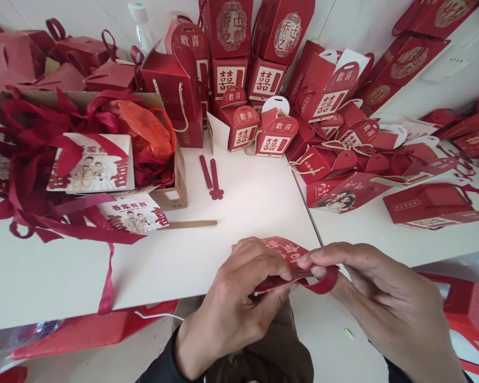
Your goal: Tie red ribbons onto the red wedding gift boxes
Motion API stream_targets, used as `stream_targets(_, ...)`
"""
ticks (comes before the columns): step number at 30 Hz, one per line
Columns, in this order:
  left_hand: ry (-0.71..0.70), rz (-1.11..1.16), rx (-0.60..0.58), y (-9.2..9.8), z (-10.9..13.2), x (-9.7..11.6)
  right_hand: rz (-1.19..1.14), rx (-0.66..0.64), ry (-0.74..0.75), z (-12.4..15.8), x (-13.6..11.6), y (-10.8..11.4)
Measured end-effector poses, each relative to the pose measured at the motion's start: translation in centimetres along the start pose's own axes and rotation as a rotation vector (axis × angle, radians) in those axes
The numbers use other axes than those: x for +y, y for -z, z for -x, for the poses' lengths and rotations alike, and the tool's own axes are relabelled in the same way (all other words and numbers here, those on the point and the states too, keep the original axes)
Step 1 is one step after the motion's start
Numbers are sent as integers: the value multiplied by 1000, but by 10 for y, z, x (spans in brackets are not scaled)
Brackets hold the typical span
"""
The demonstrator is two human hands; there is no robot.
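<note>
My left hand (239, 303) is closed round the edge of a red paper gift box (285, 249) that looks folded flat, with pale printed characters on its upper side. A glossy dark red strap (324, 282) curls out from that edge. My right hand (383, 303) pinches the strap between thumb and fingers, its fingertips also touching the box. Both hands are in front of the white table's near edge, over my lap. My fingers hide much of the box's edge and the strap's ends.
Left, a cardboard box (179, 183) overflows with red ribbons (35, 143) and printed cards (91, 165). Two dark red strips (213, 181) and a brown stick (193, 224) lie on the white table (259, 197). Several red gift boxes (277, 133) stand behind and right.
</note>
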State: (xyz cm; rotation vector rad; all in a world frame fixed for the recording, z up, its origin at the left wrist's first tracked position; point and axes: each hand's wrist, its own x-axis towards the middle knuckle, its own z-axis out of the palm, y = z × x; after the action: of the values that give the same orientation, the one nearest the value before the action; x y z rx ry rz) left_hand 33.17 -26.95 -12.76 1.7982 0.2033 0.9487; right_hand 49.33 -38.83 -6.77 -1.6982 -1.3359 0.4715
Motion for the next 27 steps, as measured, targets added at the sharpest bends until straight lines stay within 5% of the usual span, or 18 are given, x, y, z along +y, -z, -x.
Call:
stream_targets(12, 65, -186, -30, 8, -1, 3, -146, -108, 128, -11, -4, -5)
stream_targets(16, 55, -203, -3, 8, -2, 3, -177, -79, 43, 0, 4, 9)
stream_targets(19, 65, -209, 22, 6, -3, 2, -178, 158, -207, 30, 44, 28)
stream_targets(22, 51, -165, 29, 6, -4, 2, -102, 431, -494, 77, 115, 34)
stream_targets(24, 38, -116, 31, 6, -4, 1, -44, 416, -559, 116, 160, 24)
stream_targets(27, 34, -75, 14, 7, -2, 0, 48, 171, -690, 182, 192, -3)
